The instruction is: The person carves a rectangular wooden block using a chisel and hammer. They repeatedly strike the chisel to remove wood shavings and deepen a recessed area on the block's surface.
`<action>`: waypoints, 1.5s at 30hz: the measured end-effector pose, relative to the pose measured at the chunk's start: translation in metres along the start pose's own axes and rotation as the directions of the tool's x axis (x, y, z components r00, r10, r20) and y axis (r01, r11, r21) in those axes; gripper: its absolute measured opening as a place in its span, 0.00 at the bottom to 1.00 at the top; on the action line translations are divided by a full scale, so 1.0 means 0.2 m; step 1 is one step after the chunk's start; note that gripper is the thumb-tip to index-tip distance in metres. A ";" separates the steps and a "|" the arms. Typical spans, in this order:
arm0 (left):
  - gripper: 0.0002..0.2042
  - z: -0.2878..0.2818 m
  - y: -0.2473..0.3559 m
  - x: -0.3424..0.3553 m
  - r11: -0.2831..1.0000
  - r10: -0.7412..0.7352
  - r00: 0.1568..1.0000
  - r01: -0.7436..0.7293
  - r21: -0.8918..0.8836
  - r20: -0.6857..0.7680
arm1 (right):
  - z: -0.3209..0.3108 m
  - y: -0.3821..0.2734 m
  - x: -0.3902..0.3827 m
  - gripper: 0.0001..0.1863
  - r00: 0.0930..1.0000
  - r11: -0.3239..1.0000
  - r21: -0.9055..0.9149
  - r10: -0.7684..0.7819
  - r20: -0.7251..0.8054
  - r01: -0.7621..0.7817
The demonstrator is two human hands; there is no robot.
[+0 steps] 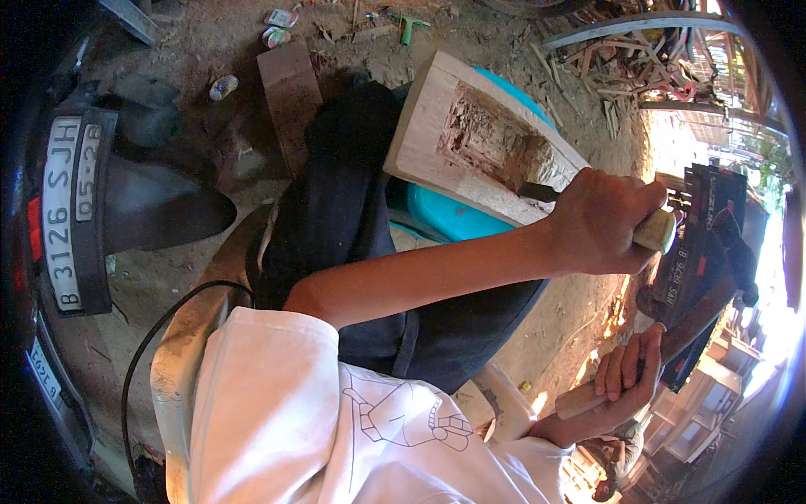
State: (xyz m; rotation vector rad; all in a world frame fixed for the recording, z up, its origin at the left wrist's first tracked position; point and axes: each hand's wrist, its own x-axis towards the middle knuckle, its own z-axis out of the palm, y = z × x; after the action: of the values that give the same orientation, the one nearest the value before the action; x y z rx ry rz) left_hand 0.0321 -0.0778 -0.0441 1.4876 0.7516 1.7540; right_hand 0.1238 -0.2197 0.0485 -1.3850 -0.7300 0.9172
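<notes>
A pale wooden block (420, 113) with a rough, chipped-out hollow (487, 139) lies tilted in front of me, beside my dark-trousered leg. My left hand (600, 218) is wrapped round a chisel, whose wooden handle end (656, 232) sticks out of the fist. Its dark blade (537, 192) reaches into the near end of the hollow. Off to the right, my right hand (631, 370) grips a hammer by its wooden handle (579, 401). The dark hammer head (737, 260) is raised, apart from the chisel.
Under the block shows a turquoise plastic thing (449, 214), perhaps a stool. A loose board (290, 97) and litter lie on the dirt floor. Motorcycle rear ends with plates (71, 210) stand at left, another plated vehicle (684, 269) at right. Wood scraps (617, 63) are heaped at upper right; another person (617, 458) is at lower right.
</notes>
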 end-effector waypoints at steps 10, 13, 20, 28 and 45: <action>0.15 -0.05 -0.08 0.01 0.993 -0.072 0.976 0.050 -0.107 -0.208 | 0.00 0.00 0.01 0.07 0.998 0.999 -0.001 0.036 0.043 -0.036; 0.15 -0.05 -0.07 -0.01 0.993 -0.079 0.984 0.064 -0.097 -0.158 | 0.04 -0.01 -0.02 0.08 0.999 0.999 0.009 0.051 0.007 -0.051; 0.12 -0.01 0.03 -0.08 0.995 0.070 0.997 -0.073 -0.069 -0.045 | -0.07 0.00 -0.09 0.13 1.000 0.998 0.065 0.023 0.014 -0.024; 0.12 0.05 0.07 -0.09 0.993 0.080 0.991 -0.088 -0.076 -0.104 | -0.11 -0.03 -0.11 0.14 0.984 0.984 -0.071 -0.166 -0.066 0.161; 0.15 -0.02 0.00 -0.07 0.998 0.034 0.999 -0.032 -0.059 0.026 | -0.25 0.05 -0.13 0.06 0.938 0.672 -0.685 -0.341 0.054 0.283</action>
State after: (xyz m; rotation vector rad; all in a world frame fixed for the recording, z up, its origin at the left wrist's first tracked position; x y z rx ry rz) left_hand 0.0291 -0.0896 -0.0527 1.4898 0.6597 1.7618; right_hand 0.1538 -0.2678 0.0366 -1.8455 -1.2882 0.2965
